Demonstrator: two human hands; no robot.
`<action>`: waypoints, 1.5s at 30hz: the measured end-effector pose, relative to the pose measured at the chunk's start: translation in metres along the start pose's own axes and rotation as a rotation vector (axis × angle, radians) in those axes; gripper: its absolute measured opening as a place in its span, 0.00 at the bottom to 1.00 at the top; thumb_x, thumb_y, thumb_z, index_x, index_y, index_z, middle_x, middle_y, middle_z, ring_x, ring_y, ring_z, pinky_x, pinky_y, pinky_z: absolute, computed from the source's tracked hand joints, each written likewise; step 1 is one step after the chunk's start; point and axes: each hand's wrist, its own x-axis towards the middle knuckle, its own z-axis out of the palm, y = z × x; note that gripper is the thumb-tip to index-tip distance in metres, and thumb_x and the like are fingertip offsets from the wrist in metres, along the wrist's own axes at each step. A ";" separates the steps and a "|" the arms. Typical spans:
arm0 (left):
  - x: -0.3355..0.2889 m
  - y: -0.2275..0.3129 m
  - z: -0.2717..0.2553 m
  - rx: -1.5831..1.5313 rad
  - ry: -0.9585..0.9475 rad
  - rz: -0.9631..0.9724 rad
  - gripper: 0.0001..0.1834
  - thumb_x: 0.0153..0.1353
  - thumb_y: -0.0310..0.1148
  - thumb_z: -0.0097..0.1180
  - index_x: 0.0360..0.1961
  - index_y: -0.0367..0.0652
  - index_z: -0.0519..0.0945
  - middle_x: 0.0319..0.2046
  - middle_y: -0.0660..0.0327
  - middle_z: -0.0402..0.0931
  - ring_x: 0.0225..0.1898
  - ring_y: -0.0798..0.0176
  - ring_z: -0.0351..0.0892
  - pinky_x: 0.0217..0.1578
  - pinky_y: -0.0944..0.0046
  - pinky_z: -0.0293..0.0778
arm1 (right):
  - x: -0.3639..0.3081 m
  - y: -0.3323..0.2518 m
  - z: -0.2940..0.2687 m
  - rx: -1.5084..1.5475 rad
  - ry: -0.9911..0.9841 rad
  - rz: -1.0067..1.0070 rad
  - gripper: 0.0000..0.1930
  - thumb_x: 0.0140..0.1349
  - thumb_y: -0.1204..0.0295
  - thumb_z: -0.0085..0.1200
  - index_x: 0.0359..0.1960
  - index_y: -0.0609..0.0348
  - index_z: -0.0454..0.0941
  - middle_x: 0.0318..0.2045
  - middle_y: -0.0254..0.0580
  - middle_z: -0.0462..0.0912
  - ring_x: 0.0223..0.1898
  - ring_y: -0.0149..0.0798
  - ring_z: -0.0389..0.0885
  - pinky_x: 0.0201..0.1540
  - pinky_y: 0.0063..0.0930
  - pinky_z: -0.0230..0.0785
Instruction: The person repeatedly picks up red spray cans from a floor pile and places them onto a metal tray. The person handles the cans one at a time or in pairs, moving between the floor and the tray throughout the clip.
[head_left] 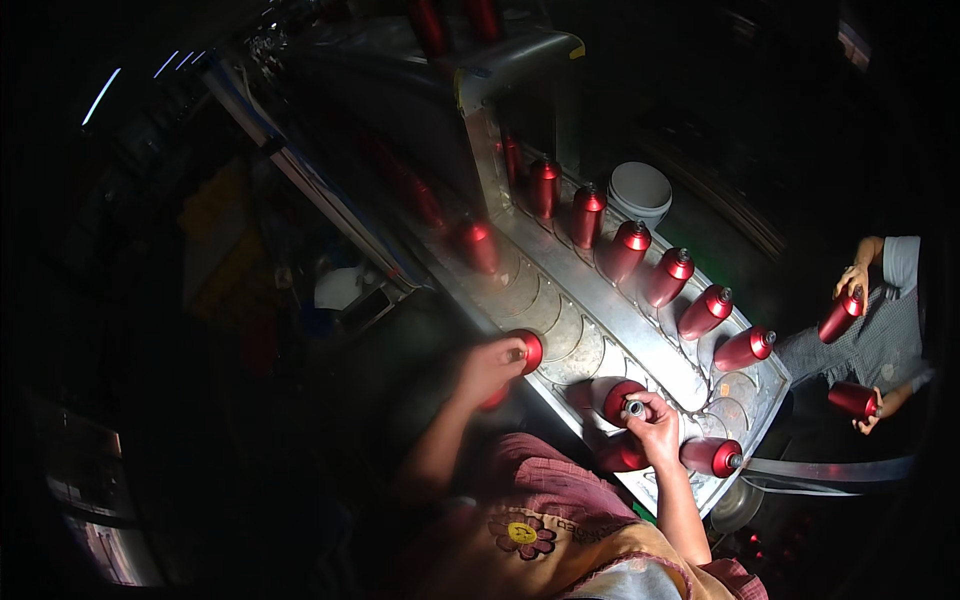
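My left hand (490, 368), slightly blurred, is closed round the top of a shiny red metal bottle (534, 350) at the near edge of a conveyor (570, 340) with overlapping crescent plates. The hand hides part of that bottle. My right hand (654, 428) grips the grey neck of another red bottle (614, 398), which stands tilted over the conveyor's near side. Red below that hand is partly covered, and I cannot tell whether it is a separate bottle. Just right of it a further red bottle (708, 457) rests on the conveyor with its neck pointing right.
Several red bottles (670, 280) stand in a row along the conveyor's far lane, beyond a metal divider (640, 350). A metal housing (485, 150) arches over the back. Behind the line is a white bucket (640, 190). At right another person (860, 340) holds two red bottles.
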 end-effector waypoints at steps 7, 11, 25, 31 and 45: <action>0.100 0.050 -0.007 0.169 -0.416 0.147 0.12 0.53 0.26 0.62 0.40 0.46 0.83 0.18 0.67 0.71 0.21 0.78 0.67 0.22 0.72 0.63 | 0.047 -0.033 0.039 -0.300 0.168 0.053 0.13 0.53 0.81 0.57 0.42 0.62 0.80 0.27 0.28 0.78 0.28 0.21 0.71 0.33 0.16 0.65; 0.128 0.051 0.011 0.170 -0.679 0.147 0.10 0.54 0.27 0.58 0.38 0.45 0.84 0.13 0.69 0.69 0.15 0.77 0.64 0.16 0.69 0.59 | 0.040 -0.043 0.053 -0.339 0.172 0.037 0.14 0.56 0.79 0.59 0.45 0.63 0.80 0.24 0.28 0.76 0.27 0.22 0.71 0.31 0.19 0.66; 0.156 0.066 0.007 0.186 -1.047 0.384 0.20 0.53 0.39 0.65 0.48 0.50 0.83 0.25 0.61 0.80 0.26 0.71 0.76 0.30 0.66 0.73 | -0.007 -0.048 0.020 -0.242 0.790 -0.121 0.14 0.65 0.77 0.55 0.53 0.59 0.76 0.21 0.23 0.69 0.20 0.18 0.63 0.22 0.14 0.54; 0.169 0.086 0.015 -0.201 -0.822 0.358 0.19 0.59 0.34 0.62 0.53 0.48 0.81 0.17 0.66 0.71 0.21 0.76 0.66 0.25 0.70 0.65 | -0.059 -0.056 0.002 -0.689 1.178 -0.344 0.13 0.65 0.80 0.52 0.51 0.64 0.76 0.44 0.38 0.78 0.43 0.33 0.76 0.50 0.26 0.68; 0.010 0.119 -0.100 -0.531 -0.929 0.235 0.09 0.66 0.28 0.53 0.41 0.35 0.82 0.29 0.64 0.80 0.28 0.74 0.73 0.31 0.74 0.69 | -0.180 -0.183 0.270 -0.696 1.299 -0.271 0.14 0.53 0.87 0.57 0.42 0.64 0.77 0.32 0.37 0.77 0.30 0.27 0.76 0.36 0.19 0.71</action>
